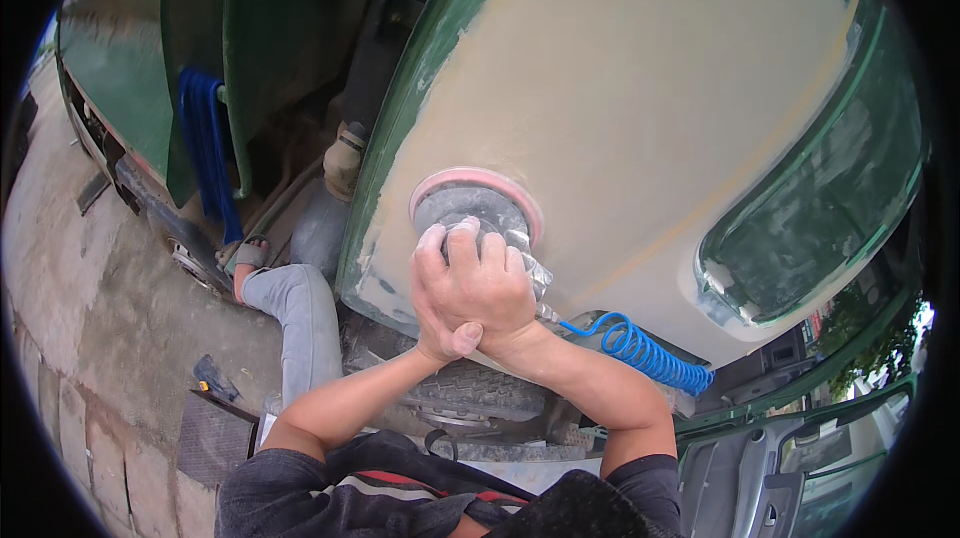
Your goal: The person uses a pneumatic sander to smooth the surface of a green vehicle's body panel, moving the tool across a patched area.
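Both of my hands are together on a round air sander [478, 204], its pink-edged disc lying against the beige filler-coated vehicle panel [660, 88]. My right hand [492, 290] is closed over the sander's body, with whitish dust on the fingers. Beside and partly beneath it, my left hand [436, 323] is closed too, its thumb lying across the right wrist. Which fingers of the left hand touch the sander is partly hidden. A silvery part [540, 280] shows at the sander's right side, and a blue coiled air hose [650, 356] runs from there to the right.
Green paint borders the panel, with a dark green window recess [810, 208] on the right. A tyre [470, 393] sits below. To the left are a green panel hung with blue hose or cloth [203, 138], a jeans-clad leg [300, 313] and a dark tool [214, 378] on the concrete.
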Demonstrator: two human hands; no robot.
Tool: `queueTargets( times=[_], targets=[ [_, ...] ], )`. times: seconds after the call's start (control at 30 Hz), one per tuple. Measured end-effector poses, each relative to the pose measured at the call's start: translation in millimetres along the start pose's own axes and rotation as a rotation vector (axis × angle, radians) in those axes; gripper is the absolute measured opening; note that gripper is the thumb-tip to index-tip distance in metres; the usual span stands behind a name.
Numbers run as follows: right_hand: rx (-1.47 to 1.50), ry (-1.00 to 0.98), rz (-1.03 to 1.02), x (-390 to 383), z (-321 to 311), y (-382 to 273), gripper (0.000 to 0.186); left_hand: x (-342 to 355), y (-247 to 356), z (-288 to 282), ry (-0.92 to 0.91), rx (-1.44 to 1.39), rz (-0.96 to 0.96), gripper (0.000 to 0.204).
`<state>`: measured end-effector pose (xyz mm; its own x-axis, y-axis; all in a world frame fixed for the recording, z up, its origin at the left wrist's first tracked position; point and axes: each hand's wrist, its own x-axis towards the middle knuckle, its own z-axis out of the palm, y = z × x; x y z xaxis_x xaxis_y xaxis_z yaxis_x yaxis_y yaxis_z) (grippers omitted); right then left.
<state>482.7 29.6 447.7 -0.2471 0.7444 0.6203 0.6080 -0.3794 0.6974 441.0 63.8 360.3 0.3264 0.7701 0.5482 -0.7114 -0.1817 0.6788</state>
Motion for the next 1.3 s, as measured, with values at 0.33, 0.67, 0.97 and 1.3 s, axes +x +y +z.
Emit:
queueTargets(
  times=[0.33,0.67,0.97,1.3],
  targets=[
    [0.011,0.177,0.121,161,-58,174,0.022,203,119,127,-0.333,-0.466,0.337,0.088],
    [-0.082,0.124,0.109,175,-63,195,0.029,209,152,150,-0.210,-0.662,0.678,0.064],
    [0.040,0.067,0.108,99,-24,80,0.026,105,49,61,-0.069,-0.484,0.231,0.101],
    [0.022,0.000,-0.015,24,7,-14,0.024,20,-12,-8,0.059,-0.196,0.106,0.108]
  ],
)
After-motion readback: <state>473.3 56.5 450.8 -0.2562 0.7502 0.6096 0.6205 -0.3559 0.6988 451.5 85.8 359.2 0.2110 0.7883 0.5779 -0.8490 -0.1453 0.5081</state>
